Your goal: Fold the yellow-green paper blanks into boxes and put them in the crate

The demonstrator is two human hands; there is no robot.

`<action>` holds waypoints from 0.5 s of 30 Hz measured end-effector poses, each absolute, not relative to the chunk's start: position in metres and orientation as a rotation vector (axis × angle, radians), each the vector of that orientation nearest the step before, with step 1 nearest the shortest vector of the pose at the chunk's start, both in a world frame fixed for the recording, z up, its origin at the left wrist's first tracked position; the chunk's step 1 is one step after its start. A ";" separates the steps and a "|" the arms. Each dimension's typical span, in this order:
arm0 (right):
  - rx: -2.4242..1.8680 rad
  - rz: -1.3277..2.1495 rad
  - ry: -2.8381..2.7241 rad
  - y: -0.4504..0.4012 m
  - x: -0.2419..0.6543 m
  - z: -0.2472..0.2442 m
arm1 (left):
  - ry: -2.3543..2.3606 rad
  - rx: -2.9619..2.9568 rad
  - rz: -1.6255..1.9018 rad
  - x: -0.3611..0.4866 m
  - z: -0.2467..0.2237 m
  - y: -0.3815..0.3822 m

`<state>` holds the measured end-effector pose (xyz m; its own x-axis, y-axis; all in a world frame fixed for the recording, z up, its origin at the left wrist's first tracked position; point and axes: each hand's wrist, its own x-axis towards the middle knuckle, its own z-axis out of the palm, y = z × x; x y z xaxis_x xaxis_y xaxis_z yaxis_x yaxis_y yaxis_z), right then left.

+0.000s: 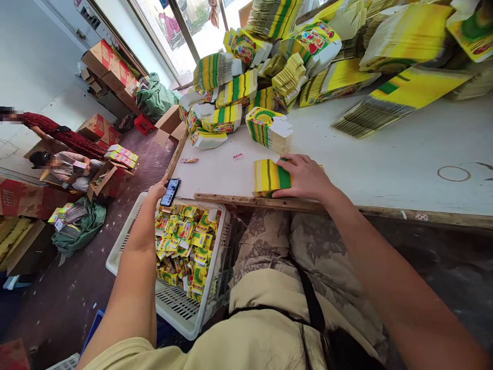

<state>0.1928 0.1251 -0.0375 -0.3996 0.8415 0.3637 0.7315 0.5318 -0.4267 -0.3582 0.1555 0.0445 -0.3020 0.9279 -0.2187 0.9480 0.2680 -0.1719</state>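
My left hand (158, 191) is at the table's left corner, closed around a phone (170, 192) with a lit screen, above the white crate. My right hand (304, 177) rests over a stack of flat yellow and green cartons (269, 176) at the table's front edge, thumb on the near side and fingers on the far side. Just behind it stands another carton stack (269, 128). Small folded yellow boxes (185, 231) fill much of the white crate (179, 303) below my left arm.
Many carton bundles (331, 82) are heaped along the back of the white table (385, 169). A small wrapper (189, 160) lies near its left edge. Two people (69, 167) are at the far left among cardboard boxes (110, 67) and green sacks (156, 100).
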 end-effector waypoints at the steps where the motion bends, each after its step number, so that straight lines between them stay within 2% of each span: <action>1: -1.270 0.269 -2.230 0.125 0.193 -0.038 | 2.435 1.796 -0.426 -0.358 0.044 0.157; 15: -1.273 0.290 -2.229 0.125 0.193 -0.038 | 2.434 1.763 -0.449 -0.366 0.040 0.162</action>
